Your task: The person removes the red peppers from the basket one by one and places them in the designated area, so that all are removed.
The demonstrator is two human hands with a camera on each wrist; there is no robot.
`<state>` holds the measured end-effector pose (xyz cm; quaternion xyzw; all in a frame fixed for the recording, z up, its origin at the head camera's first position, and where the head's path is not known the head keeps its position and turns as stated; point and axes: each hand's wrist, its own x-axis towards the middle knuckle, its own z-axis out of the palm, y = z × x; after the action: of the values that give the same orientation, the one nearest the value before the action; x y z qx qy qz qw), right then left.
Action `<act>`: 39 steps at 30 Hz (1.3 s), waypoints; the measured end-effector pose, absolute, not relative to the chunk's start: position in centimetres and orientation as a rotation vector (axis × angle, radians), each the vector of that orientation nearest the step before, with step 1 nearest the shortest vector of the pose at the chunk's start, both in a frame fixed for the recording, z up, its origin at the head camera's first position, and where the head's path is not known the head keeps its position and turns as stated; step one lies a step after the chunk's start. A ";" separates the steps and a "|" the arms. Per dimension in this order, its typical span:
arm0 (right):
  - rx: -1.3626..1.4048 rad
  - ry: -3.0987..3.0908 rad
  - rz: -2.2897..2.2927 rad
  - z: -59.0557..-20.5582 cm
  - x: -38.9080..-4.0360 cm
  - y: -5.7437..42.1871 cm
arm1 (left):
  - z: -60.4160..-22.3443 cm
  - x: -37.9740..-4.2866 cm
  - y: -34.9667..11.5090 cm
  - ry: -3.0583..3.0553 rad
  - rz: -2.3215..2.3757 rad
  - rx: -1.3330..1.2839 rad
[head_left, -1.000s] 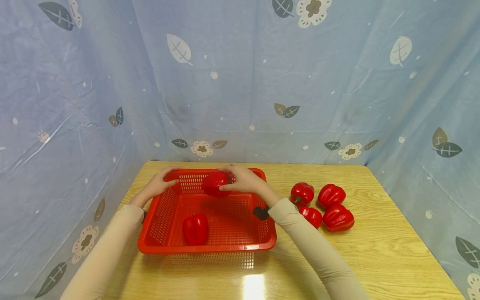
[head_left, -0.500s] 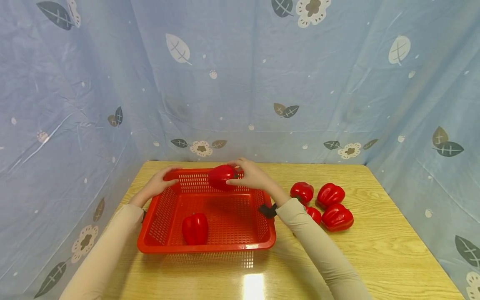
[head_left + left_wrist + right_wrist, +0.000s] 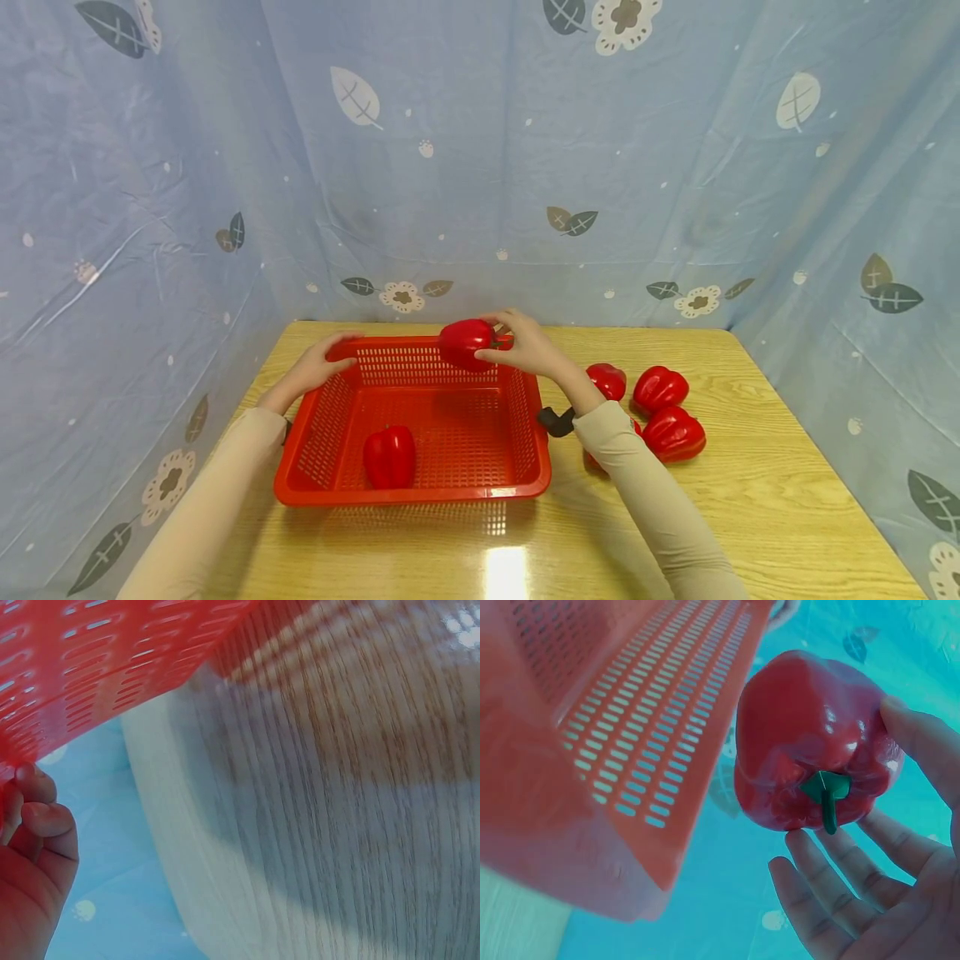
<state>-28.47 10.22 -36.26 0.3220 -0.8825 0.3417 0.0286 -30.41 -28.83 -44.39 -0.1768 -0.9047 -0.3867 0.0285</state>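
Observation:
My right hand (image 3: pixel 528 346) pinches a red bell pepper (image 3: pixel 465 343) at its stem end, thumb on one side and fingers on the other. The pepper hangs at the back right rim of a red slotted plastic basket (image 3: pixel 412 498). Its green stem shows in the right wrist view, where the pepper (image 3: pixel 802 727) is beside the basket wall (image 3: pixel 656 727). My left hand (image 3: pixel 318 367) grips the basket's back left rim, thumb inside; curled fingers (image 3: pixel 49 821) show against the outer wall. Another red bell pepper (image 3: pixel 390 457) lies inside the basket, front left.
Several more red bell peppers (image 3: pixel 660 389) are grouped on the wooden table (image 3: pixel 757 467) to the right of the basket, some partly hidden by my right sleeve (image 3: pixel 648 492). A blue patterned curtain (image 3: pixel 465 167) surrounds the table at the back and sides.
My right hand has carried the pepper up and to the right, from over the basket's middle to its back right rim. My left hand and the basket stay in place.

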 end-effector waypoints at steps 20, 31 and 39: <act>0.783 -2.658 1.252 -36.4 -28.3 14.8 | -44.4 -30.5 -28.8 -2.820 -1.154 -0.509; 0.675 -2.625 1.313 -37.3 -28.4 17.4 | -44.7 -30.6 -28.9 -2.782 -1.153 -0.557; 0.571 -2.599 1.330 -38.1 -28.0 18.6 | -44.7 -30.5 -28.9 -2.780 -1.153 -0.552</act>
<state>-28.01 18.59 -38.07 0.1912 -0.8706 0.4455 0.0833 -30.48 -28.90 -44.68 -0.1803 -0.9078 -0.3765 0.0409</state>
